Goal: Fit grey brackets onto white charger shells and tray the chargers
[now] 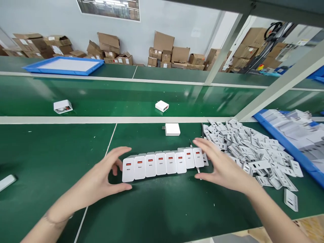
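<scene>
A row of several white chargers [162, 163] with orange ports stands side by side on the green mat [157, 209]. My left hand [103, 179] cups the row's left end, thumb in front and fingers curved behind the first charger. At the right end, my right hand [220, 165] presses with fingers stretched along the last charger. Both hands squeeze the row between them. A thin metal tool [198, 170] lies partly under my right hand.
A heap of white plastic face plates [253, 152] lies at the right, beside a blue tray [291, 145] of more parts. One charger [172, 129] lies behind the row. Two more chargers [162, 106] [62, 106] sit on the conveyor belt. Another blue tray [63, 65] and cardboard boxes [164, 50] stand behind.
</scene>
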The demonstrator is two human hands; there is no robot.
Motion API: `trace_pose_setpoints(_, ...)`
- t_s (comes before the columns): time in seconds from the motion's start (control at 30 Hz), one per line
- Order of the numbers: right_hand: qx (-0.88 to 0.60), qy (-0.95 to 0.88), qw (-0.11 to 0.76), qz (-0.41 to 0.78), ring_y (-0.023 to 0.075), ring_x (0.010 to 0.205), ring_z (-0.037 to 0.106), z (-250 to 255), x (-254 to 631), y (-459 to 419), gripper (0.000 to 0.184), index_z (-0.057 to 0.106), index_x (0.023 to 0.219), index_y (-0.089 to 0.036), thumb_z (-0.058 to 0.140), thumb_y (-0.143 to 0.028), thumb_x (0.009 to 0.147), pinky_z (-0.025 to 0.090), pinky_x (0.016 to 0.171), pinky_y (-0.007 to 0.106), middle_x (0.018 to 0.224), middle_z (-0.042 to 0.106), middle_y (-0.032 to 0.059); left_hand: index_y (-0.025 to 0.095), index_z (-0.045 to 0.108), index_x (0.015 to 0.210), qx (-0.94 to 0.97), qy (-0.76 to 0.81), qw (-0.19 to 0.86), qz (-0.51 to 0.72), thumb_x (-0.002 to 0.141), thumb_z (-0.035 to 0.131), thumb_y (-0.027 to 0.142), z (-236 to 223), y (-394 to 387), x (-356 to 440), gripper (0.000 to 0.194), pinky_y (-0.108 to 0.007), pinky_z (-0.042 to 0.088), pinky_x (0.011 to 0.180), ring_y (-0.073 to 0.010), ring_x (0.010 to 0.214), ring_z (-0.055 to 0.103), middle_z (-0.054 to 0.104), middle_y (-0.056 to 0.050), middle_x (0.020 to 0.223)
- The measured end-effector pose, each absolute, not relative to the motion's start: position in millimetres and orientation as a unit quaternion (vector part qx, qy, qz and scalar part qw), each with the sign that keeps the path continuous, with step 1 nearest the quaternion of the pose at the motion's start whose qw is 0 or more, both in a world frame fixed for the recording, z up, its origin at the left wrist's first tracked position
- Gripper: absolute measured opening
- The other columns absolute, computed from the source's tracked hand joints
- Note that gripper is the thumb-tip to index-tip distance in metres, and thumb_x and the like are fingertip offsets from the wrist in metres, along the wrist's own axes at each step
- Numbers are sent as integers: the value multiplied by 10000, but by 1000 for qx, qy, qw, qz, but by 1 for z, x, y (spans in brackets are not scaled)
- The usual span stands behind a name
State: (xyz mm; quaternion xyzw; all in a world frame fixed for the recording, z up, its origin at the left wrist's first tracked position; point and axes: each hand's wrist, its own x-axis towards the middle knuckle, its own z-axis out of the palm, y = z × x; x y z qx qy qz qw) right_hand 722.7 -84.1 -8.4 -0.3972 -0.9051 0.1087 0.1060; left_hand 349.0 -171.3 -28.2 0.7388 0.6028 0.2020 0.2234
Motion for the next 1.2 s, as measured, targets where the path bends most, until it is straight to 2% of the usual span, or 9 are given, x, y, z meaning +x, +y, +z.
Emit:
trace_pose_setpoints(0.2, -321, -936, 142, 12, 223, 884, 585, -32, 686, -73, 456, 520, 1203, -191, 691, -303, 796, 519, 611, 318, 1153, 616, 87, 291, 442, 1263, 716, 595, 249, 266, 825, 617, 439, -53, -158, 378, 495, -284, 559, 808, -225, 1113, 619, 589, -43, 1287)
trace_pose_setpoints(0.33, -332, -932, 142, 3, 212, 851, 585, -29, 689, -77, 428, 536, 1204, -188, 644, -284, 800, 502, 589, 305, 1145, 629, 80, 283, 470, 1223, 714, 595, 230, 288, 817, 616, 488, -57, -159, 378, 478, -274, 566, 763, -233, 1099, 630, 599, -52, 1278)
trace_pose_setpoints(0.43, -331, -935, 123, -41, 273, 1026, 585, -16, 691, -81, 545, 522, 1277, -174, 616, -488, 841, 536, 762, 398, 1264, 594, 106, 289, 445, 1275, 730, 601, 200, 257, 808, 597, 567, -53, -160, 370, 564, -296, 571, 753, -243, 1089, 631, 589, -54, 1291)
trace_pose_setpoints(0.53, -328, -923, 148, -136, 373, 1353, 345, -11, 687, -85, 781, 416, 1400, -84, 523, -633, 855, 348, 1061, 577, 1446, 420, 187, 271, 373, 1374, 759, 604, 62, 237, 795, 590, 610, -45, -161, 366, 705, -419, 523, 891, -313, 1202, 540, 524, -89, 1361)
trace_pose_setpoints(0.6, -317, -920, 161, -164, 364, 1412, 246, -20, 678, -92, 817, 374, 1423, -38, 487, -630, 873, 260, 1119, 588, 1481, 351, 224, 196, 338, 1414, 769, 585, -66, 249, 856, 530, 557, -43, -161, 375, 692, -492, 435, 983, -361, 1274, 455, 479, -146, 1393)
trace_pose_setpoints(0.8, -239, -954, 155, -92, 345, 1392, 306, -47, 650, -133, 692, 433, 1398, -42, 603, -461, 873, 353, 1116, 487, 1495, 327, 213, -32, 416, 1359, 845, 433, -286, 132, 910, 487, 411, -57, -167, 442, 634, -475, 226, 1134, -365, 1279, 435, 449, -239, 1409)
trace_pose_setpoints(0.97, -145, -972, 169, 80, 150, 1323, 441, -4, 698, -145, 329, 581, 1254, -178, 494, -258, 947, 403, 1099, 263, 1341, 565, 63, 129, 414, 1393, 853, 456, -167, 189, 884, 510, 336, -39, -189, 415, 558, -423, 238, 1150, -291, 1297, 434, 486, -123, 1403)
trace_pose_setpoints(1.1, -347, -905, 236, 65, 226, 1289, 472, -6, 741, -110, 607, 337, 1434, -187, 591, -258, 887, 512, 990, 382, 1368, 505, 131, 248, 301, 1441, 728, 642, 37, 239, 829, 595, 501, -29, -194, 360, 725, -415, 541, 832, -265, 984, 625, 584, -119, 1191)
trace_pose_setpoints(1.2, -333, -915, 194, 119, 275, 1306, 453, -32, 732, -80, 652, 299, 1421, -206, 621, -275, 858, 510, 977, 439, 1412, 447, 153, 277, 297, 1425, 718, 610, 236, 239, 837, 608, 391, -38, -183, 352, 675, -318, 579, 779, -201, 911, 673, 632, -73, 1143)
